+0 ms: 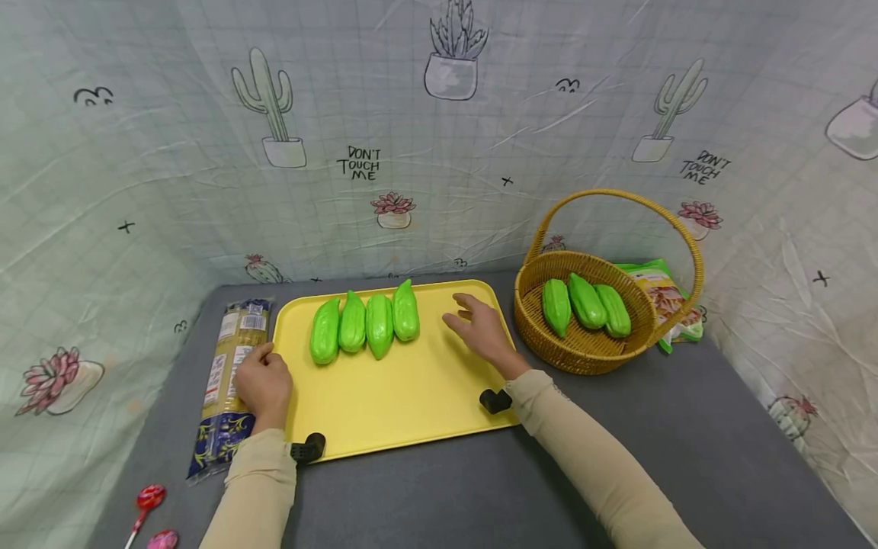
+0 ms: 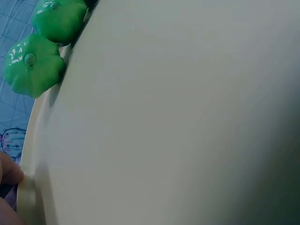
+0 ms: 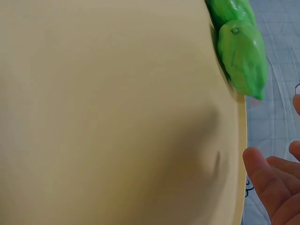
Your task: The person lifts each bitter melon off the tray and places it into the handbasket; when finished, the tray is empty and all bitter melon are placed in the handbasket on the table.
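My left hand (image 1: 264, 385) is at the left rim of the yellow tray (image 1: 384, 415), its fingers curled. In the left wrist view, its fingertips (image 2: 11, 171) show right at that rim. My right hand (image 1: 480, 329) hovers over the tray's right side, fingers spread and thumb apart, holding nothing. Several glossy green star fruits (image 1: 379, 324), ridged and pointed, lie side by side along the tray's far left part. The rightmost star fruit (image 3: 243, 56) also appears in the right wrist view, beyond the spread fingers.
A wicker basket (image 1: 583, 357) with a tall handle stands right of the tray, holding three green star fruits (image 1: 586, 302). Behind it lies a green snack packet (image 1: 665, 297). A long pasta packet (image 1: 233, 366) lies left of the tray. A red lollipop (image 1: 151, 497) is at front left.
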### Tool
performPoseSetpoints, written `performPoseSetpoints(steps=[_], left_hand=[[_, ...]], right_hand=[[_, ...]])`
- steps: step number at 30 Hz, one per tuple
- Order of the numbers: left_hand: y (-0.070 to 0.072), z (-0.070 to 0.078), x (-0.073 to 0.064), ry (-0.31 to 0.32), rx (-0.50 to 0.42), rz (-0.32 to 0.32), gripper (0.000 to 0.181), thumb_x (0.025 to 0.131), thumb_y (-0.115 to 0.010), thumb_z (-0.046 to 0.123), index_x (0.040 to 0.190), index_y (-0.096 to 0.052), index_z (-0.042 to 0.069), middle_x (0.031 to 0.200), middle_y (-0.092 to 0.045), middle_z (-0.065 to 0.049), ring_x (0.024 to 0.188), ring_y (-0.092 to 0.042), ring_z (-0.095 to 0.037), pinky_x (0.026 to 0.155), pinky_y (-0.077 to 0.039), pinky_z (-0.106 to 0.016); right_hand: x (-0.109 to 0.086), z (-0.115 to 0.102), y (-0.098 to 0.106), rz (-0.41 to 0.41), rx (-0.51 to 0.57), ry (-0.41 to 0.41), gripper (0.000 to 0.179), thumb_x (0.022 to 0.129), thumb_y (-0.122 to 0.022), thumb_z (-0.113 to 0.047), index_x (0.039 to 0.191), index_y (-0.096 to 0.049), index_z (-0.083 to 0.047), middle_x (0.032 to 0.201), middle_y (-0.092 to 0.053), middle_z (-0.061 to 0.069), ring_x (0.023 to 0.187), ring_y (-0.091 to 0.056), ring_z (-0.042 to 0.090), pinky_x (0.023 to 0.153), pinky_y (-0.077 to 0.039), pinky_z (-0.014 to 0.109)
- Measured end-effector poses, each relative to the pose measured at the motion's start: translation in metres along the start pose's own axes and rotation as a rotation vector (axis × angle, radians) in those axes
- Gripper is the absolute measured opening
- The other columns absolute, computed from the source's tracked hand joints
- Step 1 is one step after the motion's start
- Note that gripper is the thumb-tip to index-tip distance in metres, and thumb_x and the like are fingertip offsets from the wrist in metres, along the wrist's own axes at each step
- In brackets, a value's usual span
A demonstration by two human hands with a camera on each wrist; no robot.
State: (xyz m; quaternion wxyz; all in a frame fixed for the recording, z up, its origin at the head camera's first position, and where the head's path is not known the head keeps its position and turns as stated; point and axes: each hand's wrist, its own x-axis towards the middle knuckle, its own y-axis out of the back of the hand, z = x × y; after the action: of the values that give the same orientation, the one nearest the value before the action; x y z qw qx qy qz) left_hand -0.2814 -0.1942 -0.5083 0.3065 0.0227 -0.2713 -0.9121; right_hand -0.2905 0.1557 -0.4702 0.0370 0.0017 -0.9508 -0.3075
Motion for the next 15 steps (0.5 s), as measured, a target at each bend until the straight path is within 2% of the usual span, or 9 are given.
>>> performPoseSetpoints(steps=[15], left_hand=[[0.000,0.001,0.000,-0.002,-0.010,0.012,0.036,0.101,-0.045,0.007,0.124,-0.070,-0.005,0.126,-0.068,-0.029,0.118,-0.061,-0.047,0.101,-0.049,-0.060]], right_hand=[[0.002,-0.003,-0.016,0.016,0.003,0.001,0.060,0.099,-0.066,-0.029,0.151,-0.048,-0.005,0.155,-0.052,0.014,0.137,-0.055,0.039,0.107,-0.051,0.053]])
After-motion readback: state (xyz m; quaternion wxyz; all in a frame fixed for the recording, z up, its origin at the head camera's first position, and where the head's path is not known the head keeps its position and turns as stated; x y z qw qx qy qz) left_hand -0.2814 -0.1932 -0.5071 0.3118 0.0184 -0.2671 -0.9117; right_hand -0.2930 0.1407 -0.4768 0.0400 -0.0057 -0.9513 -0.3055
